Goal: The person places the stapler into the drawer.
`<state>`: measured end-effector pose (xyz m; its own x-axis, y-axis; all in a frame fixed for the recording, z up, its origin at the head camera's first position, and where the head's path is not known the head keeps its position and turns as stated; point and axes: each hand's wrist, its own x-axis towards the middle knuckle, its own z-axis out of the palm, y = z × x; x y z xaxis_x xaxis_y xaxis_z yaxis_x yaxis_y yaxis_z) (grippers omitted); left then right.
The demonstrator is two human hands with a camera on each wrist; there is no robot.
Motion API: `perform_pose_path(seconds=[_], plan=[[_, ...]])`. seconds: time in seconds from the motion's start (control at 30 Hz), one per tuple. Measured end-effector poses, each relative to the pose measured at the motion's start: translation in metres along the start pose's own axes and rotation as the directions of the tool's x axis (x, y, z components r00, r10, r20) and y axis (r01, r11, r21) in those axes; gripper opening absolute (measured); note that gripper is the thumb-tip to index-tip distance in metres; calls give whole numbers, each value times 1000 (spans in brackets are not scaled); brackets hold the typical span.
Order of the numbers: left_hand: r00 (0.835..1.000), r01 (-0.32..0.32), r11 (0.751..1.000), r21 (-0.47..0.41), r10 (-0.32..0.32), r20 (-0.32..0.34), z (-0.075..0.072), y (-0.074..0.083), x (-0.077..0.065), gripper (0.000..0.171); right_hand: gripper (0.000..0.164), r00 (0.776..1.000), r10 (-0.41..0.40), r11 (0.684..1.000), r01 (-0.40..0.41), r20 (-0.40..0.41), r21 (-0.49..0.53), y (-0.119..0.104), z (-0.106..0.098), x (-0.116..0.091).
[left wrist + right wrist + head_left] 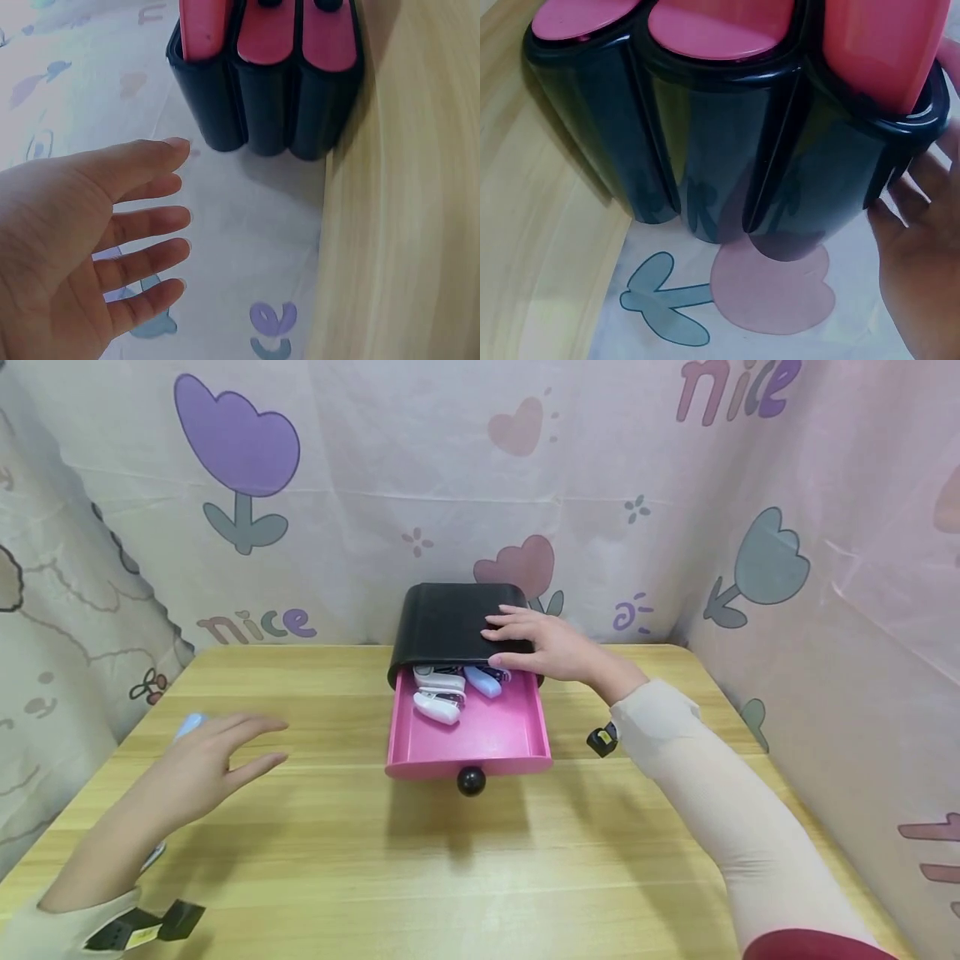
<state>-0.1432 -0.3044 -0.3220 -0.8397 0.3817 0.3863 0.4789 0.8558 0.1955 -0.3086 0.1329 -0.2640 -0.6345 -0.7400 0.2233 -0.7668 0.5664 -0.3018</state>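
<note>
A black cabinet [457, 618] with three stacked pink-fronted drawers stands on the table, as both wrist views show. Its top drawer [495, 743] is pulled out and holds a white stapler [437, 708], a second white one [438, 680] behind it, and a blue stapler [482, 682]. My right hand [555, 646] rests on the cabinet's top near the front right edge, fingers spread. Off to the left, my left hand [217, 764] hovers over the table holding nothing, its fingers relaxed and apart. A light blue object [191, 724], mostly hidden, lies behind that hand.
A wooden table [465, 893] carries the cabinet. Partly covered by the left forearm is a small pale object [153, 857], its kind unclear. A patterned curtain [420, 460] hangs behind and along both sides. The open drawer's round black knob [471, 781] juts toward me.
</note>
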Motion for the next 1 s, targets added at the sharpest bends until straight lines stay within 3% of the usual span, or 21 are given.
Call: perform_pose_path(seconds=[0.27, 0.57, 0.83, 1.0], plan=[[994, 104, 994, -30, -103, 44, -6, -19, -20, 43, 60, 997, 49, 999, -49, 59, -3, -3, -5, -1], [958, 264, 964, -32, -259, 122, -5, -52, -46, 50, 58, 997, 60, 998, -60, 45, 0, -4, -4, 0], [940, 306, 952, -31, -297, 168, -3, -74, -69, 58, 57, 998, 48, 999, -48, 37, -4, -3, -3, 0], [897, 392, 919, -37, -372, 238, -5, -83, -86, 66, 57, 998, 44, 999, -44, 43, -4, -4, -2, 1]])
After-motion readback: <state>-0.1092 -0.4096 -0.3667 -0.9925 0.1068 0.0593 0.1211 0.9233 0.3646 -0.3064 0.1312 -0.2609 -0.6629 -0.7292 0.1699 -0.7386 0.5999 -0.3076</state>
